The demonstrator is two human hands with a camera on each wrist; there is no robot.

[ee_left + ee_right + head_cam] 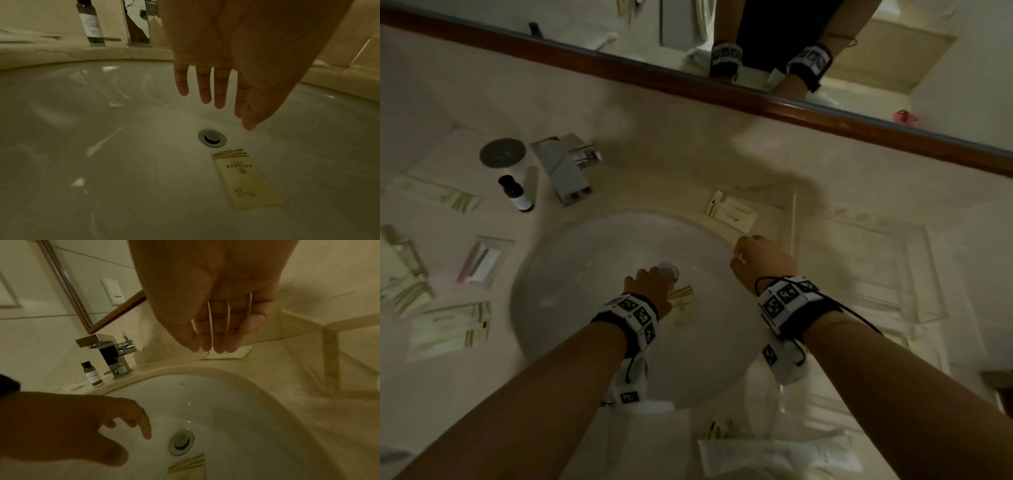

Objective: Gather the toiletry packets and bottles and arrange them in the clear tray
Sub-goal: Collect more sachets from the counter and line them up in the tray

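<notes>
Left hand (pixel 226 56) over the sink basin (pixel 102 146), fingers (pixel 220 91) straight and slightly spread, holding nothing and touching nothing. Cream packet (pixel 244 180) flat on the basin floor, below and just short of the fingertips, one striped end touching or nearly touching the drain (pixel 212 138). Drain directly beneath the fingertips. Small dark bottle (pixel 90 24) upright on the counter beyond the fingertips, just left of the faucet (pixel 111 352).

Right hand (pixel 213 305) above the counter past the basin rim, fingers (pixel 218 337) extended and close together, thumb alongside. Possibly thin white sticks between the fingers; blur prevents certainty, and no firm grip visible. Flat packet (pixel 226 353) on the counter just beyond the right fingertips, not touched. Clear tray (pixel 859 267) to the right of the right hand, near it but apart.

More packets (pixel 448 329) scattered on the counter well left of the left hand, apart from both hands. Mirror (pixel 825 51) on the wall beyond the fingers of both hands.
</notes>
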